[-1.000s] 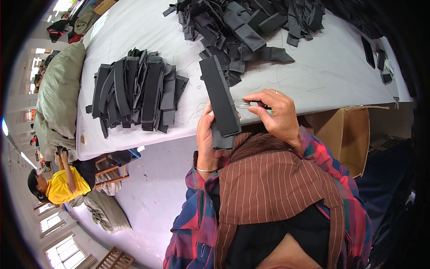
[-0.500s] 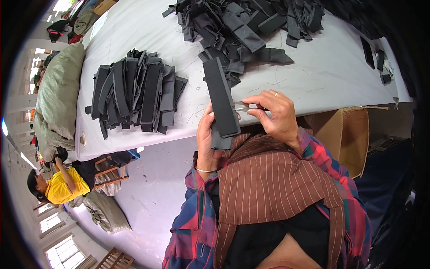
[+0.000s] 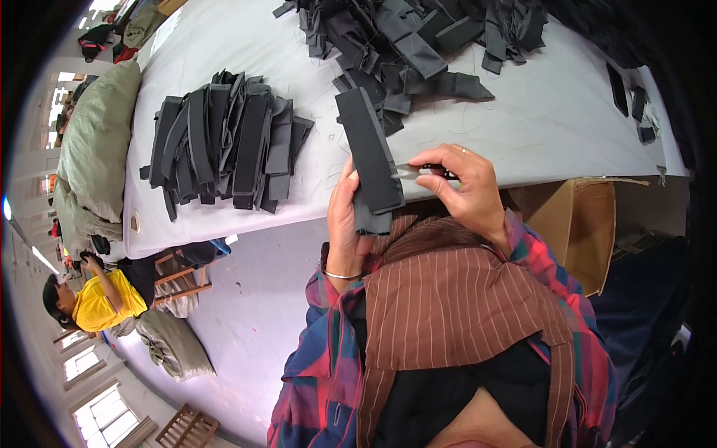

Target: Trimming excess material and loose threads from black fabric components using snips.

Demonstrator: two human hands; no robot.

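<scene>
A long dark grey fabric strip (image 3: 367,149), black on its upper face, is gripped by my left hand (image 3: 343,220) near the table's front edge. Its lower end shows a lighter grey layer; most of my left fingers are hidden beneath it. My right hand (image 3: 472,190) pinches small thread snips (image 3: 408,171) with pale metal blades and a dark handle. Their tip meets the strip's right edge. Left of my hands lies a bundle of similar strips (image 3: 220,145), laid side by side. A loose heap of strips (image 3: 418,48) spreads over the far part of the table.
The white-covered table (image 3: 515,134) carries loose threads and several small black items (image 3: 618,89) at the right. An open cardboard box (image 3: 590,231) stands below its edge. Stuffed sacks (image 3: 97,142) line the left, where a person in yellow (image 3: 108,299) sits.
The strip and both hands have shifted slightly up. The snips' dark handle now shows more between my right fingers, and their blades stay at the strip's right edge.
</scene>
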